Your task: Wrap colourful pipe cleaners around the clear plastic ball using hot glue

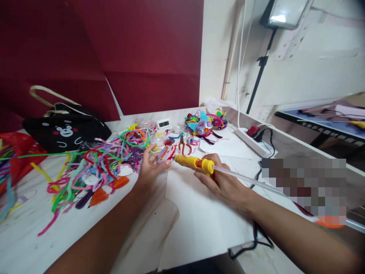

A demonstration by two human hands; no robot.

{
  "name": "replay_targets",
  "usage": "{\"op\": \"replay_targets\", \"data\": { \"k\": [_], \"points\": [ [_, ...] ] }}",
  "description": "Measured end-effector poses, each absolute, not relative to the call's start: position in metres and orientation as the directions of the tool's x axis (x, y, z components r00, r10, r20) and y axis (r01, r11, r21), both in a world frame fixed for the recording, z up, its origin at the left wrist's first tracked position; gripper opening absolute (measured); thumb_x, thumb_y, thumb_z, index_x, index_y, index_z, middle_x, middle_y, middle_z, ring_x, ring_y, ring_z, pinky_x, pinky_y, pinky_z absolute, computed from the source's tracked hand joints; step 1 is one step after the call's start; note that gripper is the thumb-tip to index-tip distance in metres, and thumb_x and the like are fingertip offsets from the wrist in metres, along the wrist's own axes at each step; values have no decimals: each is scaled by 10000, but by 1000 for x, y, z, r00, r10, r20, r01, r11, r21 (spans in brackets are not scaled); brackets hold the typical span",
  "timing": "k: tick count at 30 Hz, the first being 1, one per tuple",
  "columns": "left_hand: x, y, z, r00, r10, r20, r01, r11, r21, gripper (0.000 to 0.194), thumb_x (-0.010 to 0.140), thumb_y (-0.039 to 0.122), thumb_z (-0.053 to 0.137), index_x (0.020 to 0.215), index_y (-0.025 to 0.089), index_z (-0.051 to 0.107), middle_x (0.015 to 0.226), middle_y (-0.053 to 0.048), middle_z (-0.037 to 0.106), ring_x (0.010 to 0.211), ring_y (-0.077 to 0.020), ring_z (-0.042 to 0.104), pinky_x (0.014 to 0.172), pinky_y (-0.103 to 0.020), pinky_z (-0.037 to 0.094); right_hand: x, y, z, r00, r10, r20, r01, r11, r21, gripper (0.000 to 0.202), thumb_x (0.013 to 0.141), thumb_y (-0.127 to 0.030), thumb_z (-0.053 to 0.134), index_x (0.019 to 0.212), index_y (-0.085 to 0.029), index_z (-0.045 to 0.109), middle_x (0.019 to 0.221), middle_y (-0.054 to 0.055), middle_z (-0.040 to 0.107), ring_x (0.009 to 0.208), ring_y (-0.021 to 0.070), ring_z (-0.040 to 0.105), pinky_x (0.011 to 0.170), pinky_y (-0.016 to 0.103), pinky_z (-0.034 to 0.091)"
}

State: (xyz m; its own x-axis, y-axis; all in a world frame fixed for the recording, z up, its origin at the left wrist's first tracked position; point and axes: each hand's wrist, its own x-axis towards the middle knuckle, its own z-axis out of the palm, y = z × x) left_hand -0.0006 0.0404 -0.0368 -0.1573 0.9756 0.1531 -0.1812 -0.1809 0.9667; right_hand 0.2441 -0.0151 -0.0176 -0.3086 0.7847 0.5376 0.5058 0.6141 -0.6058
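Observation:
My right hand (221, 179) is wrapped round a yellow glue gun (195, 163), with a long clear glue stick (248, 177) running out of its back end. The gun's nozzle points left, at a small pink and purple pipe-cleaner piece (166, 153). That piece is held in the fingers of my left hand (152, 167). Whether the nozzle touches it cannot be made out. Beyond my hands lie orange-handled pliers (184, 147). Colourful finished-looking figures (202, 125) with dark tassels stand farther back.
A big heap of pipe cleaners (125, 148) spreads on the left, near orange tassels (99, 197), a black bag (68, 129) and a red plastic bag (24, 163). A small digital clock (163, 124) stands behind. On the right are a power strip (252, 141) and a black cable (256, 238).

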Motion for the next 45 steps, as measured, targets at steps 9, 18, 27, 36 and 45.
{"op": "replay_targets", "data": {
  "k": [9,18,27,36,45],
  "points": [
    [-4,41,-41,-138,975,173,-180,-196,964,978,637,338,988,1480,251,501,1280,-106,759,1257,-386,750,983,-440,623,244,-14,-18,-291,792,537,485,605,-631,131,1057,-338,573,1074,-282,456,840,29,669,657,221,618,619,349,455],
    [-5,43,-42,-160,975,153,-180,-181,967,1014,587,345,1003,1467,273,505,1269,-107,758,1193,-355,781,919,-420,635,243,-18,-15,-319,813,488,505,581,-638,158,1050,-397,564,1098,-273,479,814,5,650,655,212,618,606,325,460],
    [-7,46,-45,-134,977,169,-156,-189,970,1041,594,381,1002,1497,265,495,1300,-129,764,1201,-360,770,843,-385,638,244,-21,-12,-338,827,449,538,561,-629,147,1048,-351,603,1127,-268,510,862,29,678,672,220,644,616,342,496],
    [-5,42,-42,-141,977,163,-181,-187,965,965,636,307,980,1485,268,522,1270,-116,761,1106,-300,789,853,-369,631,244,-19,-12,-334,815,473,502,578,-643,141,1055,-393,576,1086,-281,497,828,14,651,674,223,608,624,353,460],
    [0,39,-36,-157,981,113,-225,-147,963,997,587,253,960,1486,266,529,1242,-97,764,1012,-263,790,878,-379,623,246,-15,-22,-300,797,524,542,595,-594,161,1078,-423,576,1090,-269,533,924,28,678,695,220,628,652,352,467]
  ]
}}
